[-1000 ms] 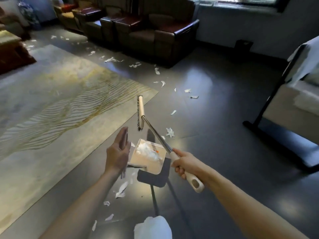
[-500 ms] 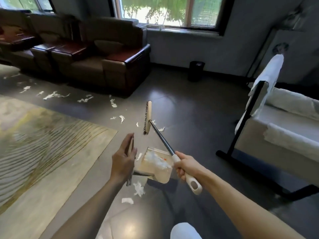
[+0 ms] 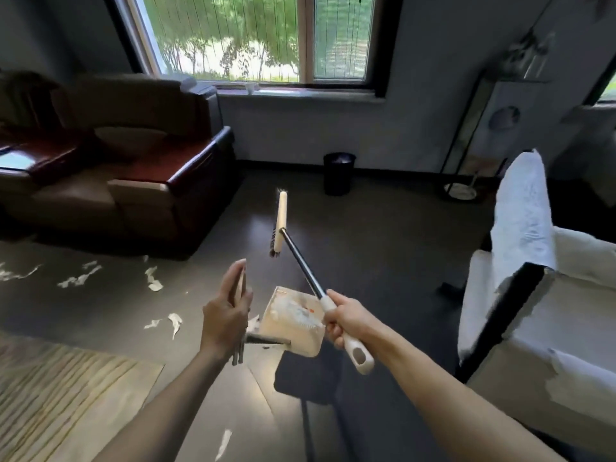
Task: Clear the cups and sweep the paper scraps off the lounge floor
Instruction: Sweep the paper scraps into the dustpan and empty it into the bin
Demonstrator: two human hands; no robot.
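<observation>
Left hand: wrapped round the pan's upright metal handle, one finger lying straight up along it.
Right hand: fist closed round the broom's white grip.
Pan: hangs between the two hands, clear of the floor, mouth tilted up, with scraps inside.
Broom: the shaft runs from the right hand up and away to the left; the head is lifted off the floor, its long side pointing ahead.
Bin: straight ahead past the broom head, against the far wall under the window, a little right of the pan.
Loose scraps: on the floor to the left, in front of the sofa, on the left hand's side.
Likely step: carrying the load to the bin.
Key relation: the bin lies forward of the pan, well apart; the left hand must bring it there level.
</observation>
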